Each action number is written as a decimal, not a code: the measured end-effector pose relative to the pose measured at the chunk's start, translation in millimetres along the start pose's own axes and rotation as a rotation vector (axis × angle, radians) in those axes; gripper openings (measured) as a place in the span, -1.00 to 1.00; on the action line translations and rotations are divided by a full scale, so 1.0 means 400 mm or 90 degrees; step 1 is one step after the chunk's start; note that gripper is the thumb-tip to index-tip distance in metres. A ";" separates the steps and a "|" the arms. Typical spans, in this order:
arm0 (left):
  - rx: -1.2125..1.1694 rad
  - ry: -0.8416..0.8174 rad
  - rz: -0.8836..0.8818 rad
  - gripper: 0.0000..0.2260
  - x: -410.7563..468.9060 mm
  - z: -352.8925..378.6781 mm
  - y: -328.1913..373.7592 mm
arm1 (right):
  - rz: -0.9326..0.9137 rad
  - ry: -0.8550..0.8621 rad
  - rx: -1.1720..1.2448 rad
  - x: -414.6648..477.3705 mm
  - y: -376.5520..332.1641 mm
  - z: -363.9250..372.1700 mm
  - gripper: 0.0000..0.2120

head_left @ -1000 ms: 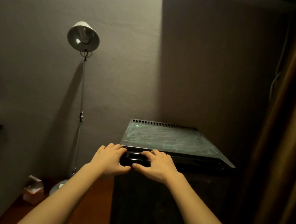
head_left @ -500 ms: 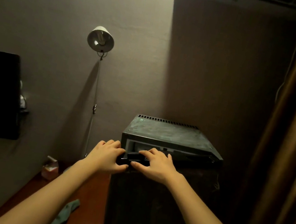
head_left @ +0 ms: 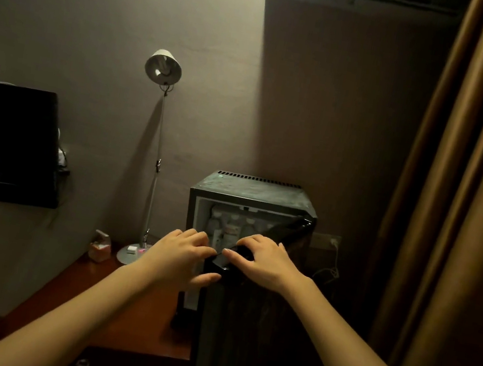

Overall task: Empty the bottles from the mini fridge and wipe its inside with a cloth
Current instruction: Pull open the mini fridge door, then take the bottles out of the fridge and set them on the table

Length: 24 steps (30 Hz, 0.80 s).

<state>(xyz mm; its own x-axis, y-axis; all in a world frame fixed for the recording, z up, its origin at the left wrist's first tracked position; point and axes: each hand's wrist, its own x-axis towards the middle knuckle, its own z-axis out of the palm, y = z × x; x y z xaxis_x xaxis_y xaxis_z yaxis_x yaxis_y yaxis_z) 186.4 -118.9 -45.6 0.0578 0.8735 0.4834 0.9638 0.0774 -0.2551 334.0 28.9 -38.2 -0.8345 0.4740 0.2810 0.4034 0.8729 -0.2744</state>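
A black mini fridge (head_left: 252, 188) stands against the wall with its door (head_left: 246, 326) swung partly open toward me, hinged on the right. Both hands hold the door's top left corner: my left hand (head_left: 181, 257) on its outer edge, my right hand (head_left: 264, 262) over the top edge. Through the gap I see several pale bottles (head_left: 231, 227) lined up on a shelf inside. No cloth is visible.
A reddish wooden tabletop (head_left: 131, 314) lies left of the fridge, carrying a desk lamp (head_left: 163, 67) on a round base and a small carton (head_left: 100, 246). A dark TV screen (head_left: 6, 142) hangs at left. A brown curtain (head_left: 465, 218) falls at right.
The fridge door has gone from closed to partly open, pulled toward me by both hands. My view has drawn back and the inside with its bottles has come into sight.
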 end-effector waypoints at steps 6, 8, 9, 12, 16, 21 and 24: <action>0.008 -0.034 -0.005 -0.34 0.003 -0.058 0.083 | -0.018 -0.040 0.052 -0.136 -0.004 -0.068 -0.40; 0.010 -0.017 -0.011 -0.28 0.012 -0.069 0.093 | -0.015 -0.048 0.015 -0.173 0.004 -0.087 -0.42; 0.003 -0.014 -0.019 -0.28 0.014 -0.076 0.098 | -0.009 -0.052 -0.004 -0.191 0.012 -0.095 -0.42; -0.015 -0.017 -0.053 -0.21 0.012 -0.087 0.096 | 0.018 -0.056 -0.021 -0.237 0.050 -0.115 -0.43; -0.054 -0.035 -0.089 -0.12 0.010 -0.099 0.089 | 0.052 -0.017 -0.049 -0.272 0.092 -0.141 -0.41; -0.073 -0.045 -0.155 -0.38 0.026 -0.080 0.063 | 0.000 0.083 -0.160 -0.255 0.062 -0.144 -0.52; -0.065 -0.066 -0.190 -0.38 0.035 -0.055 0.031 | -0.065 0.119 -0.154 -0.196 -0.004 -0.108 -0.56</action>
<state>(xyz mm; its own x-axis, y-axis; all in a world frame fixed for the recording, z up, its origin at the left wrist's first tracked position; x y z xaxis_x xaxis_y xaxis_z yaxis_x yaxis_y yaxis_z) 204.7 -116.1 -23.5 -0.2525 0.8644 0.4348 0.9557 0.2930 -0.0274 415.1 -4.6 -20.1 -0.8007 0.3765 0.4660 0.4179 0.9083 -0.0157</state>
